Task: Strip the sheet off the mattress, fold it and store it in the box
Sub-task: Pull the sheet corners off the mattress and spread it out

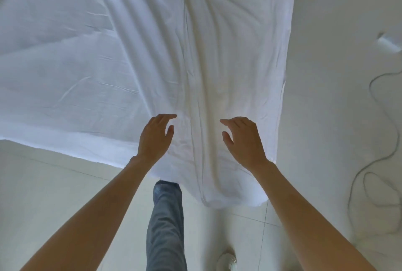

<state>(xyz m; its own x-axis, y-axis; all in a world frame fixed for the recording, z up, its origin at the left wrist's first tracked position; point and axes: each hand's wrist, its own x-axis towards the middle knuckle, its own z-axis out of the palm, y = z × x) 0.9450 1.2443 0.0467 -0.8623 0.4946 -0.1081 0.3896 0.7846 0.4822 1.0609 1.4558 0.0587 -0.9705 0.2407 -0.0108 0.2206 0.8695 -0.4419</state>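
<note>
The white sheet (130,53) is the largest thing in view and serves as the landmark: it lies spread wide, covering the upper left and middle, creased all over, with long folds running lengthwise down its middle toward the person. Its near edge runs slantwise from the left border down to a rounded corner that hangs lowest, and its right edge curves down the frame. Whether a mattress lies under it cannot be told, and no box shows

Below and to the right of the sheet is the pale tiled floor (43,194), with thin grout lines crossing it. On the floor well to the right of the sheet lies a thin dark cable (389,153), looping in loose curves. Above the cable, near the right border, sits a small white object (388,44), too blurred to name

Just below the sheet's near edge, a leg (165,227) in grey-blue trousers steps forward, its foot hidden under the cloth. Right of the leg, near the bottom, a white shoe (228,262) rests on the floor

Both bare forearms reach up from the bottom corners. The left hand (155,138) is over the sheet's near part, left of the central folds, fingers extended and slightly bent, thumb spread apart, holding nothing. The right hand (244,138) mirrors it right of the folds, fingers loosely spread, thumb apart, gripping nothing. Whether either palm touches the cloth cannot be told
</note>
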